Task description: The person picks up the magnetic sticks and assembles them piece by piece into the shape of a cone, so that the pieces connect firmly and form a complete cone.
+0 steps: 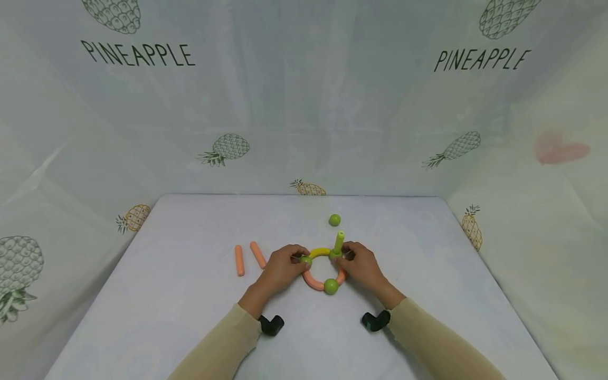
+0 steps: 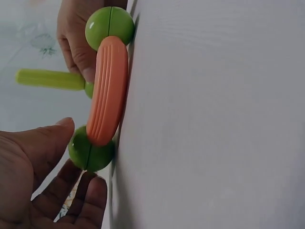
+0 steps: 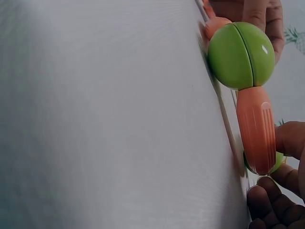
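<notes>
A ring of curved rods and green balls lies on the white table. Thumb and fingers of my left hand grip the ring's left green ball. At the right side, my right hand holds another green ball, partly hidden by the fingers. From that ball a yellow-green straight stick rises, slightly tilted. A yellow curved rod spans the far side between the two held balls. Orange curved rods run from each of them to the near green ball.
Left of the ring lie two straight orange sticks, one of them close to my left hand. A loose green ball sits beyond the ring. Behind the table hangs a pineapple-print cloth.
</notes>
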Action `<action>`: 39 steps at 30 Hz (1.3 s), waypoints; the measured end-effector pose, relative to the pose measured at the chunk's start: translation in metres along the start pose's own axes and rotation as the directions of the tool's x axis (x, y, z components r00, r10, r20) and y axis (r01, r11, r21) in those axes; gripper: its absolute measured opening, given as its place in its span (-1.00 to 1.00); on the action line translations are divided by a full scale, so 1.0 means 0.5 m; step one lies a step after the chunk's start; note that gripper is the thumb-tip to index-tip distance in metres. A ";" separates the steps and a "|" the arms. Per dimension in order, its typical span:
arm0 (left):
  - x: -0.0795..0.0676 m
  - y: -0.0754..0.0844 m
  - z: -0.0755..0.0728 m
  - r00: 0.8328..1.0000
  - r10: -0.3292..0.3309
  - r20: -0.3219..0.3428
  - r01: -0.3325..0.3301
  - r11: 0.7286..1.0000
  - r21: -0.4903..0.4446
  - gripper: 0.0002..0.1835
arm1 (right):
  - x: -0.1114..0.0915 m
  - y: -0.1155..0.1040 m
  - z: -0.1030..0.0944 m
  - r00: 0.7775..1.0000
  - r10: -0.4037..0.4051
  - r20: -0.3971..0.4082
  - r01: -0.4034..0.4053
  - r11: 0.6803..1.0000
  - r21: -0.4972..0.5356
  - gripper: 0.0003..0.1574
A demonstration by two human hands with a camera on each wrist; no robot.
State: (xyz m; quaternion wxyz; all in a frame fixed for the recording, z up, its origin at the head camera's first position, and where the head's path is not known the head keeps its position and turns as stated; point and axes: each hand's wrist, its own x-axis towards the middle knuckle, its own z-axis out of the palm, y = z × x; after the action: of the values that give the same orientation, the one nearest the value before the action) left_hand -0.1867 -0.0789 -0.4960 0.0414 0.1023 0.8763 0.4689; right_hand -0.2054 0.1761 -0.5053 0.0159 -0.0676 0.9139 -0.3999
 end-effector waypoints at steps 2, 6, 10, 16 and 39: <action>-0.006 0.002 -0.007 1.000 -0.015 -0.027 0.015 1.000 0.000 -0.73 | 0.000 0.000 0.001 1.000 -0.001 0.000 0.001 1.000 0.004 -0.50; -0.023 -0.001 -0.033 0.995 -0.031 -0.094 0.031 1.000 0.000 -0.74 | -0.001 0.000 0.002 1.000 0.002 -0.005 -0.002 1.000 0.014 -0.53; -0.044 -0.011 -0.074 0.986 -0.046 -0.161 0.045 0.999 -0.004 -0.75 | -0.003 0.000 0.001 1.000 0.007 -0.014 -0.007 1.000 0.019 -0.56; -0.078 -0.050 -0.151 0.960 -0.085 -0.266 0.078 0.996 -0.038 -0.71 | -0.003 0.002 0.003 1.000 0.008 -0.020 -0.008 1.000 0.018 -0.57; -0.103 -0.145 -0.225 0.939 -0.250 -0.238 0.277 0.957 0.086 -0.53 | -0.001 0.001 -0.015 0.998 0.060 0.016 -0.061 0.996 0.068 -0.47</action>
State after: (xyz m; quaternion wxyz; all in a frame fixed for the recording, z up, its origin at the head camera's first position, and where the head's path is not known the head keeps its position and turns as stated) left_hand -0.1656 -0.2205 -0.4948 -0.0015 -0.0673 0.9072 0.4152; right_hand -0.2057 0.1819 -0.5004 0.0369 -0.0421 0.9013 -0.4296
